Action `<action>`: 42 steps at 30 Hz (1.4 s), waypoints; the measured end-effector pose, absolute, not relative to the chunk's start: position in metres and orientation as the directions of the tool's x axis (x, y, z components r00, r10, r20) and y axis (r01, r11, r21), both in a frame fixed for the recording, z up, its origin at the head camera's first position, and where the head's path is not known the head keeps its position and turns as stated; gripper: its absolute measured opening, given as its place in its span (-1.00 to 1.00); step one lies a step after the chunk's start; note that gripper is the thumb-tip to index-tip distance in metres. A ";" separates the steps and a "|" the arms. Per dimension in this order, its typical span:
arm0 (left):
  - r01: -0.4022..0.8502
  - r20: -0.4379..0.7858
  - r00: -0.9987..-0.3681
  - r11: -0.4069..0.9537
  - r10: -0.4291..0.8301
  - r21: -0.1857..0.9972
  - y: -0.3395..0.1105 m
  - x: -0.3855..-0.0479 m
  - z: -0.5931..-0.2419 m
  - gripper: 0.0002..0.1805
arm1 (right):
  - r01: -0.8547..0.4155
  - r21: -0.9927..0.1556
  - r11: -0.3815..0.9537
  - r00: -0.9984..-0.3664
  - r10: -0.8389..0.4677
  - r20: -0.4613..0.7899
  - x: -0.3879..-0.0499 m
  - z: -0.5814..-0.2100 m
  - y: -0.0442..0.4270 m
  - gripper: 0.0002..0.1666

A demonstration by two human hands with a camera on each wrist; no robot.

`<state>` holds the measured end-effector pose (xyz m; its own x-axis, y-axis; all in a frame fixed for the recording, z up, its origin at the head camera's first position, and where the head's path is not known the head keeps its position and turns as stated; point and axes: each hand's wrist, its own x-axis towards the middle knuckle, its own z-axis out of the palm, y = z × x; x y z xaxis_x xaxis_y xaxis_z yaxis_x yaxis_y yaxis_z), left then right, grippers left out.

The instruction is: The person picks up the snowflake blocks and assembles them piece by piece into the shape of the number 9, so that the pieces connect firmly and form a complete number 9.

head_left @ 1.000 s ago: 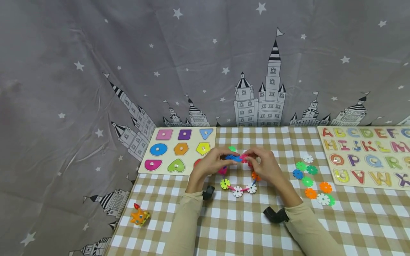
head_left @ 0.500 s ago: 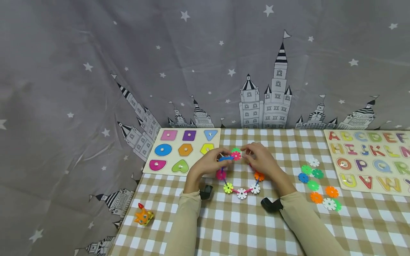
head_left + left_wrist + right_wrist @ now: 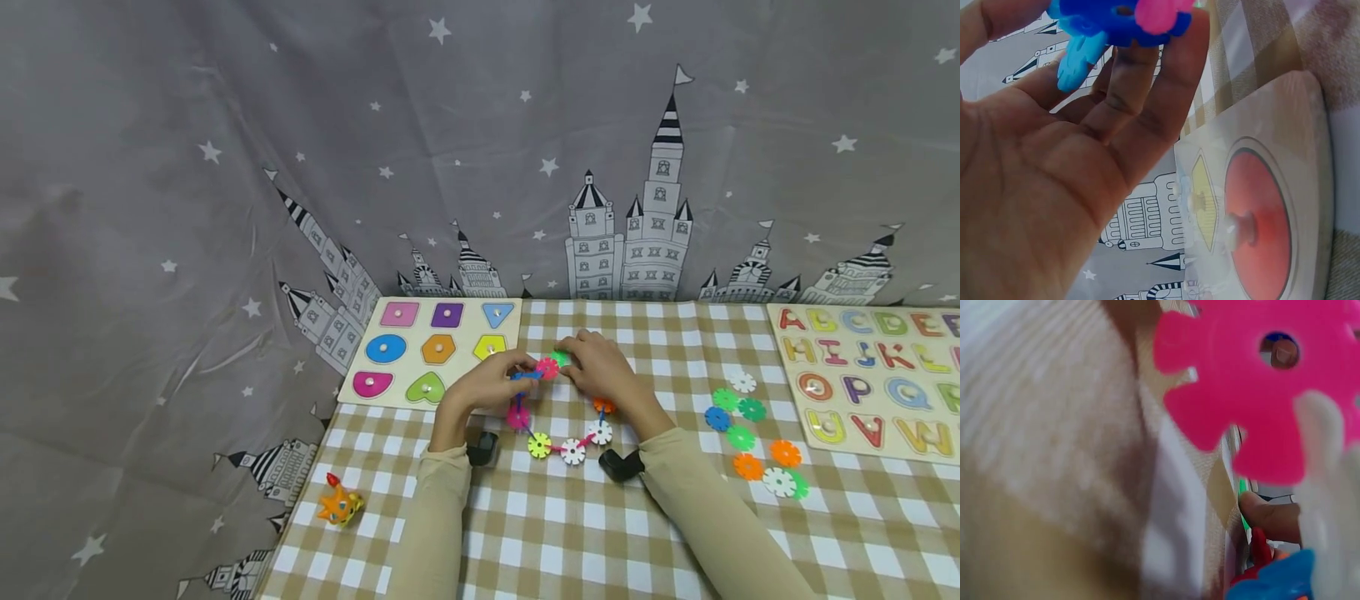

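My left hand (image 3: pixel 487 387) pinches blue notched discs (image 3: pixel 528 376) above the cloth, a pink disc (image 3: pixel 548 368) joined at their right. In the left wrist view, that hand (image 3: pixel 1085 144) has its fingertips round the blue pieces (image 3: pixel 1116 22). A loop of linked discs runs down through pink (image 3: pixel 517 417), yellow (image 3: pixel 539 445), white (image 3: pixel 573 452) and orange (image 3: pixel 603 406); its upper right is hidden by my right hand (image 3: pixel 597 367). That hand's fingertips close on a green disc (image 3: pixel 560 359) beside the held pink one. The right wrist view shows a fingertip against the green disc's edge (image 3: pixel 1244 519).
A shapes board (image 3: pixel 375 367) stands behind the left hand. Loose discs (image 3: pixel 741 437) lie to the right, near a letter board (image 3: pixel 787 387). An orange toy figure (image 3: pixel 340 505) stands at the left on the checked cloth (image 3: pixel 547 533). Behind hangs a grey curtain (image 3: pixel 480 150).
My right hand has let go of the pink disc and moved left onto the green disc. The left hand still holds the blue discs, with the pink one now uncovered. The view has shifted slightly.
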<state>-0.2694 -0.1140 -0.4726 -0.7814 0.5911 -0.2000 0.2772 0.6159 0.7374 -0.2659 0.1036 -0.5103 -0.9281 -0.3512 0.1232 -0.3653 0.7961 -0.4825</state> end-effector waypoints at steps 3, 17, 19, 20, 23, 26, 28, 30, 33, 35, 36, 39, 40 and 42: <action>0.285 -0.199 -0.778 0.616 0.597 0.734 -0.113 -0.270 -0.472 -0.63 | -0.347 -0.484 0.803 -0.935 -0.338 0.109 -0.266 -0.509 0.104 -0.65; 0.288 -0.148 -0.778 0.556 0.611 0.780 -0.109 -0.271 -0.474 -0.62 | -0.179 -0.842 0.509 -0.981 -0.160 0.113 -0.248 -0.503 0.126 -0.83; 0.297 -0.132 -0.776 0.541 0.617 0.787 -0.107 -0.271 -0.473 -0.62 | -0.165 -0.886 0.432 -0.984 -0.129 0.121 -0.240 -0.500 0.131 -0.77; 0.300 -0.125 -0.776 0.536 0.619 0.789 -0.107 -0.271 -0.472 -0.62 | -0.158 -0.904 0.396 -0.986 -0.117 0.121 -0.237 -0.499 0.134 -0.75; 0.315 -0.101 -0.772 0.514 0.628 0.798 -0.104 -0.272 -0.471 -0.59 | -0.140 -0.942 0.306 -0.988 -0.104 0.113 -0.227 -0.496 0.140 -0.69; 0.328 -0.069 -0.763 0.476 0.643 0.816 -0.101 -0.272 -0.472 -0.55 | -0.104 -0.963 0.250 -0.992 -0.100 0.081 -0.221 -0.496 0.143 -0.66; 0.336 -0.048 -0.755 0.449 0.654 0.828 -0.099 -0.272 -0.473 -0.52 | -0.080 -0.971 0.225 -0.993 -0.099 0.059 -0.218 -0.497 0.145 -0.63; 0.346 -0.033 -0.747 0.431 0.664 0.834 -0.098 -0.271 -0.474 -0.52 | -0.061 -0.978 0.201 -0.994 -0.102 0.041 -0.217 -0.497 0.145 -0.62; 0.364 -0.013 -0.735 0.411 0.678 0.836 -0.095 -0.270 -0.475 -0.53 | -0.019 -0.985 0.174 -0.995 -0.097 0.002 -0.215 -0.497 0.145 -0.62; 0.374 -0.007 -0.729 0.407 0.685 0.833 -0.094 -0.269 -0.474 -0.54 | 0.014 -0.987 0.157 -0.996 -0.090 -0.028 -0.214 -0.497 0.146 -0.61; 0.378 -0.005 -0.727 0.406 0.687 0.832 -0.093 -0.269 -0.474 -0.54 | 0.032 -0.988 0.150 -0.995 -0.086 -0.045 -0.214 -0.497 0.146 -0.61; 0.386 -0.005 -0.725 0.414 0.688 0.824 -0.091 -0.269 -0.474 -0.55 | 0.077 -0.988 0.130 -0.993 -0.074 -0.088 -0.215 -0.498 0.146 -0.60; 0.387 -0.007 -0.727 0.418 0.687 0.822 -0.091 -0.269 -0.474 -0.55 | 0.085 -0.989 0.119 -0.993 -0.075 -0.095 -0.216 -0.498 0.146 -0.60; 0.387 -0.011 -0.728 0.425 0.685 0.818 -0.090 -0.269 -0.474 -0.56 | 0.095 -0.990 0.106 -0.992 -0.075 -0.104 -0.216 -0.498 0.145 -0.60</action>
